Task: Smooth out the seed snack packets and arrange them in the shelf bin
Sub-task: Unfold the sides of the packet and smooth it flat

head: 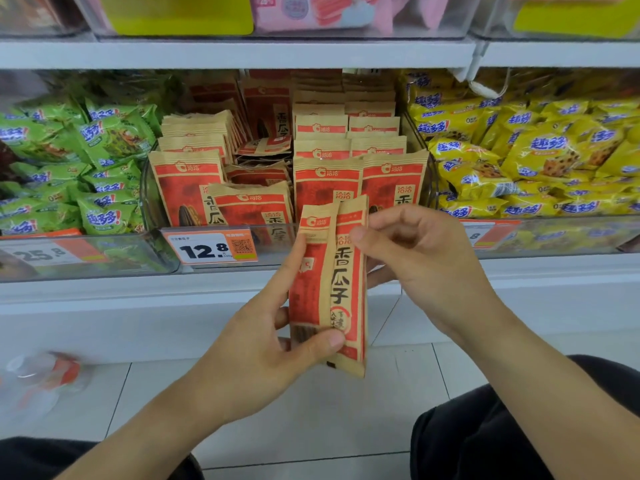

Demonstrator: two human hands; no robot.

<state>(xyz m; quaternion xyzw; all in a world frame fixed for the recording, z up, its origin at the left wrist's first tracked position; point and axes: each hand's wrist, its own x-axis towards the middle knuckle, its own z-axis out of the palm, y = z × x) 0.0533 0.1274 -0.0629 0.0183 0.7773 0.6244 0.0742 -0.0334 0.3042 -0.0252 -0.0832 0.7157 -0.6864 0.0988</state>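
Near the front of the shelf, just ahead of the clear bin [152, 202]: one seed packet [332, 289] held upright, creased lengthwise down its middle so the two halves fold toward each other, not yet flat. Left hand [263, 344] grasping the lower part of that packet, thumb across the front near the bottom, fingers behind. Right hand [415, 251] at the packet's upper right edge, fingers curled, thumb and forefinger close to the edge; actual pinch hard to tell, though likely. Farther back, inside the bin: several rows of packets [322, 133] already standing upright and tidy on the right and far left, front ones facing out. Middle of the bin less orderly: a few packets lying flat or tilted [258, 168], one leaning in front [252, 206]. Price tag [211, 249] on the bin's front lip. Green snack bags [104, 150] to the left, yellow ones [519, 157] to the right. By judgement, roughly partway through: packet in hand awaiting smoothing and placing, middle section awaiting straightening.
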